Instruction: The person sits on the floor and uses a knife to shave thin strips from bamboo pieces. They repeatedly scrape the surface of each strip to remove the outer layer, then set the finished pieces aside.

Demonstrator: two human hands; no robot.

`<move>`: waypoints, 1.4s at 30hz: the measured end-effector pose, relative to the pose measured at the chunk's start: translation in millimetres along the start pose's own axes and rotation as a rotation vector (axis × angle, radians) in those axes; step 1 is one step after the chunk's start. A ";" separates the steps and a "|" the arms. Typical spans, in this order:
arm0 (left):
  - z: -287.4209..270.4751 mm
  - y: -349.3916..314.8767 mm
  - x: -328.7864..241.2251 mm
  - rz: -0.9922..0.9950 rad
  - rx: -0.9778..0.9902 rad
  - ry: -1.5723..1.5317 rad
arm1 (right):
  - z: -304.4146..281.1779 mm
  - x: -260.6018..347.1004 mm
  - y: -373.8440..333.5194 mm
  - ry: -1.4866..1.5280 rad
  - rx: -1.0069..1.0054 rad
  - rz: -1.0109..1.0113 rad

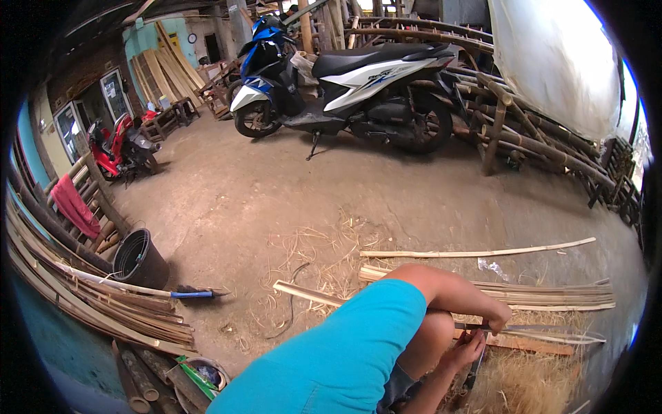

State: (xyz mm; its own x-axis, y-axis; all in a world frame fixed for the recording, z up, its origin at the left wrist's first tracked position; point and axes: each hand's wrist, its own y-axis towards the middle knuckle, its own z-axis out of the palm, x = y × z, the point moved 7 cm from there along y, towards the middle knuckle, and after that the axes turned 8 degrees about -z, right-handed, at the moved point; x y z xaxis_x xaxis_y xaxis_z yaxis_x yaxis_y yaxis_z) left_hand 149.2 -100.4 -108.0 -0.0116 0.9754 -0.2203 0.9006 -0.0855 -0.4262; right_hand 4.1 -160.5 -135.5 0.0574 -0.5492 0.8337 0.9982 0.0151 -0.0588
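Note:
My left hand is closed at a thin bamboo strip that runs out to the right. Just below it, my right hand has its fingers pinched together close to the left one; what they grip is too small to make out. A dark, narrow piece lies level between my knee and the left hand. Below the hands, a dark blade-like tool slants down beside my right forearm. An orange-brown board lies under the strip, with fine pale shavings heaped in front.
Split bamboo strips lie bundled beyond my hands, with a single strip farther off. At left are a black bucket, a blue-handled tool and stacked strips. A blue-and-white scooter stands ahead beside a bamboo rack.

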 end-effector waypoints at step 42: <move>-58.1 -72.6 11.3 0.011 -0.108 -0.123 | 14.0 34.7 -14.3 -0.540 0.171 -0.189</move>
State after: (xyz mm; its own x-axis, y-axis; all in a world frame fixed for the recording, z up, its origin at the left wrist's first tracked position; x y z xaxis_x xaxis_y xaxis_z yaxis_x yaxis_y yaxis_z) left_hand 108.9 -71.4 -28.6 -0.0490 0.9417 -0.3329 0.9422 -0.0670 -0.3283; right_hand -7.9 -168.1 -98.1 -0.1649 -0.0535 0.9849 0.9784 0.1176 0.1702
